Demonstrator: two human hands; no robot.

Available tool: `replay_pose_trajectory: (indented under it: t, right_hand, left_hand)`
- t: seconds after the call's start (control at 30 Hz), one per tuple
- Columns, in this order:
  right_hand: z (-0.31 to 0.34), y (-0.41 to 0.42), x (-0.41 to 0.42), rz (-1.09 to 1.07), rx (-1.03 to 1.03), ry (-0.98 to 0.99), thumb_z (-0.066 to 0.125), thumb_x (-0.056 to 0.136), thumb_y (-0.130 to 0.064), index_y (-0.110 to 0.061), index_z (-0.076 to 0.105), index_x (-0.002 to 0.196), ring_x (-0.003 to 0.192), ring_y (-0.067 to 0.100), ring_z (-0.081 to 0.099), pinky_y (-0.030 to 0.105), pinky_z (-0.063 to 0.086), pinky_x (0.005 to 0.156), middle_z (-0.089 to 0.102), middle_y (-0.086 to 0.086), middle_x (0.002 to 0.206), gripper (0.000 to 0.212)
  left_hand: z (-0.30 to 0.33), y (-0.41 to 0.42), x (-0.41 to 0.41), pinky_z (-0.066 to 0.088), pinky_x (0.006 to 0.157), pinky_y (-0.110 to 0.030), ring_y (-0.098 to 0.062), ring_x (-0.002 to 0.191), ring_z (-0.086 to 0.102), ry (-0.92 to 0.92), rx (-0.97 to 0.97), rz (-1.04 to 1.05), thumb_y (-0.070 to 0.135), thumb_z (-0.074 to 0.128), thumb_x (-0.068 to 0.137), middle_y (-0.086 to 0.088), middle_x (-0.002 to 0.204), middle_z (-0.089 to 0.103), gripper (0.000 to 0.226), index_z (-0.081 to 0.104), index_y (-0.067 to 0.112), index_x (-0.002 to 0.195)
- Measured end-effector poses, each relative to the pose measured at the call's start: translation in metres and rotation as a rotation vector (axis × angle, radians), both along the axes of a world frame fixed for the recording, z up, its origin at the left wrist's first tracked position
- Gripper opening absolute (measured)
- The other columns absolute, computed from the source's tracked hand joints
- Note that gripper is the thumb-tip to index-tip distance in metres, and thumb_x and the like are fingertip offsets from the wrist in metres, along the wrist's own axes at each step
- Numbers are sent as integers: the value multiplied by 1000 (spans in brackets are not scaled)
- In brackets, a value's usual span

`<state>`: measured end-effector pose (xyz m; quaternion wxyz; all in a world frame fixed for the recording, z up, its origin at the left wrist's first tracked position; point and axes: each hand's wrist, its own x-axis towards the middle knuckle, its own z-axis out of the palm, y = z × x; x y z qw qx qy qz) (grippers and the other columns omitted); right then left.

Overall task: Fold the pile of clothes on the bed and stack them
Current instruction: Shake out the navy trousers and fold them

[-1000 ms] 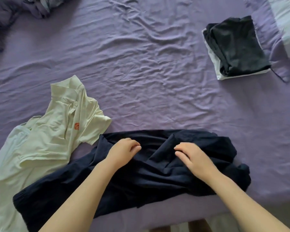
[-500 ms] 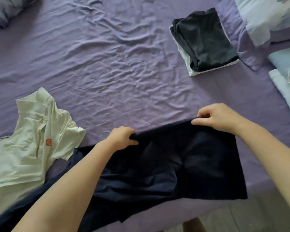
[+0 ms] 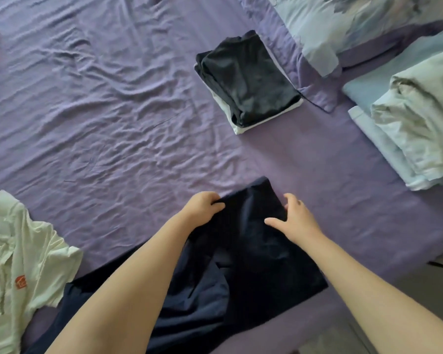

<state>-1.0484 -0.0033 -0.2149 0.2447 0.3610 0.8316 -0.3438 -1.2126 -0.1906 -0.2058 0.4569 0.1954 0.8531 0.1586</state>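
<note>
Left hand [image 3: 202, 206] grips the navy garment's [image 3: 253, 264] top edge, right hand [image 3: 293, 221] seemingly rests spread-fingered on it; one folded stack [image 3: 248, 80], one cream shirt [image 3: 16, 251] on the bed [image 3: 113, 111].

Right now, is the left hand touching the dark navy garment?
Touching. In the head view the left hand grips the top edge of the navy garment, its fingers curled over the bunched cloth with no gap showing.

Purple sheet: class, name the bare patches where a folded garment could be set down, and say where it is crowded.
The widest bare patch of the purple sheet lies left of the folded stack, above the pale shirt. A smaller patch lies between the stack and the navy garment. The right edge is crowded with pillows and folded bedding; both hands occupy the navy garment.
</note>
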Motion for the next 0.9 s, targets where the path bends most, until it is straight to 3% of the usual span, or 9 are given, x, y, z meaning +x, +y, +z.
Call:
replay_pose_trajectory:
  t: [0.2,0.27,0.33,0.43,0.53,0.6,0.7,0.83,0.9]
  right_hand:
    - [2,-7,47,-7,-118,-91,67,80,-50,-16,39,116,104,24,58,35,49,79,58,2,116,57]
    - [4,-5,59,-97,-256,38,69,81,-43,-13,45,99,87,18,59,30,51,76,64,2,101,42]
    - [10,12,57,-272,-278,215,72,78,-43,-20,51,88,77,8,58,11,45,64,64,-7,86,33]
    - [17,42,52,-253,-260,182,71,73,-56,-30,55,100,100,6,57,10,41,72,58,-23,99,41]
    - [10,53,61,34,-291,-139,67,78,-54,-14,45,132,129,22,46,31,42,96,51,-2,136,71]
    - [4,55,70,40,-268,-46,66,84,-42,-8,51,115,116,27,54,33,45,90,60,8,120,48]
    - [7,66,75,-195,-237,169,68,83,-39,-15,55,89,90,21,60,30,45,74,64,-3,90,28]
    - [3,77,86,-173,-363,27,71,81,-38,-26,53,101,102,3,53,25,44,81,60,-8,109,30]
    - [2,78,92,-187,-456,27,67,85,-29,-32,49,98,85,2,58,17,47,65,60,-9,106,23]
  left_hand:
    - [-4,19,-6,40,97,-30,-19,120,51,-163,-55,26,36,58,93,2,130,53,47,50,12,134]
    - [-3,24,-11,43,90,-27,-16,107,58,-231,17,128,36,60,92,5,118,60,39,59,14,124]
    - [-1,30,-18,46,79,-28,-16,88,61,-239,125,296,35,61,92,5,95,65,21,66,17,100]
    - [-4,38,-26,45,79,-29,-16,88,58,-85,36,169,37,60,92,5,93,60,15,60,23,96]
    - [-10,53,-26,39,76,-27,-17,87,54,25,-61,-48,33,59,92,5,90,56,13,55,20,92]
    - [-12,61,-25,39,72,-30,-21,85,55,105,-19,-49,28,55,95,1,85,57,14,56,18,86]
    - [-12,71,-25,40,72,-32,-23,86,55,176,38,59,31,50,97,3,82,55,15,54,21,86]
    - [-12,96,-22,40,70,-31,-16,82,53,140,8,-61,40,57,92,10,83,51,18,52,22,91]
    - [-10,109,-21,37,63,-29,-19,79,53,175,86,16,32,55,95,8,76,51,19,53,19,81]
